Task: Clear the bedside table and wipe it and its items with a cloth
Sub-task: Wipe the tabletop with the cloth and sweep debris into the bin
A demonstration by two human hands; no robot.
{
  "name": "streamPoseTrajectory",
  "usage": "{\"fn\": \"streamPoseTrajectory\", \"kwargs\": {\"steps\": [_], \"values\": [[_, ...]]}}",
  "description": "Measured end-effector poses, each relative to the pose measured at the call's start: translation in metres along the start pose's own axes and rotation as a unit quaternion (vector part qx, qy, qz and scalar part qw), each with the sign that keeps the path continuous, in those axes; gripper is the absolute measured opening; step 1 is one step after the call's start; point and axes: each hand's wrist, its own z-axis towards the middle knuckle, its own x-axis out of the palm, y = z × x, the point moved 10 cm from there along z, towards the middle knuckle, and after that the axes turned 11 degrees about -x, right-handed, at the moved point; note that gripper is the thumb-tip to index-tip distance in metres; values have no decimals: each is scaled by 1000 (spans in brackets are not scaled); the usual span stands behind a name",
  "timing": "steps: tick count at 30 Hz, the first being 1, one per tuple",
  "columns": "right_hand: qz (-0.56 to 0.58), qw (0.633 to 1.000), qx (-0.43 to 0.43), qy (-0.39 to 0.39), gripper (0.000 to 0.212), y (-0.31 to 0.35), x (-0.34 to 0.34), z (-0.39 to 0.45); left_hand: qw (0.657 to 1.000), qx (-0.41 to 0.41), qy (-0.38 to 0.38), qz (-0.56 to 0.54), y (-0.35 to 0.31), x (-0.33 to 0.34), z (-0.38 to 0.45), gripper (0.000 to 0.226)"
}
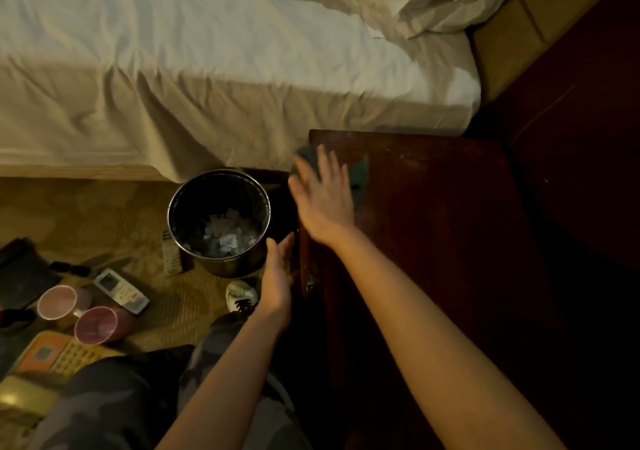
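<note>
The right hand (pixel 323 193) lay flat, fingers straight and spread, pressing a dark grey-green cloth (pixel 360 172) onto the far left corner of the dark reddish-brown wooden worktop (pixel 433 228). The cloth showed beyond the fingertips and to the right of the hand. The left hand (pixel 278 278) was open too, its straight fingers held against the worktop's left side edge and gripping nothing. Just left of it on the patterned floor stood a round metal waste bin (pixel 219 221) with crumpled paper inside. Further left on the floor lay two pink mugs (pixel 78 314), touching each other, a white remote control (pixel 121 290) and an orange-and-yellow keypad telephone (pixel 52 356). A white-sheeted bed (pixel 173 51) ran behind.
</note>
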Motion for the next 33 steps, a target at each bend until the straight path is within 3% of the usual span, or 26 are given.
{"fn": "streamPoseTrajectory", "kwargs": {"steps": [3, 7, 11, 16, 22, 24, 27, 30, 33], "values": [[-10, 995, -92, 39, 56, 24, 15, -32, 998, 1, -4, -59, -5, 5, 6, 53], [-6, 993, -101, 53, 51, 6, 9, -25, 994, -30, -48, -97, 8, -3, 16, 59], [-55, 995, -75, 42, 52, -8, 3, 31, 993, -31, -105, -48, 11, -18, 25, 60], [-40, 998, -49, 18, 48, -27, -8, 82, 989, -46, -130, -56, 12, -18, 25, 58], [-11, 996, 69, -54, 48, -76, -37, 85, 994, -15, -106, 11, 5, 6, 23, 41], [-16, 995, 77, -58, 50, -80, -38, 64, 989, 30, -121, 86, -1, 9, 23, 41], [-37, 996, 49, -60, 51, -74, -33, 20, 937, 158, -165, 265, -21, 23, 9, 49], [-49, 996, 70, -41, 52, -98, -34, -18, 871, 258, -181, 377, -38, 45, -12, 63], [-55, 987, 141, -58, 52, -144, -47, -60, 746, 340, -197, 538, -49, 76, -14, 62]]}}
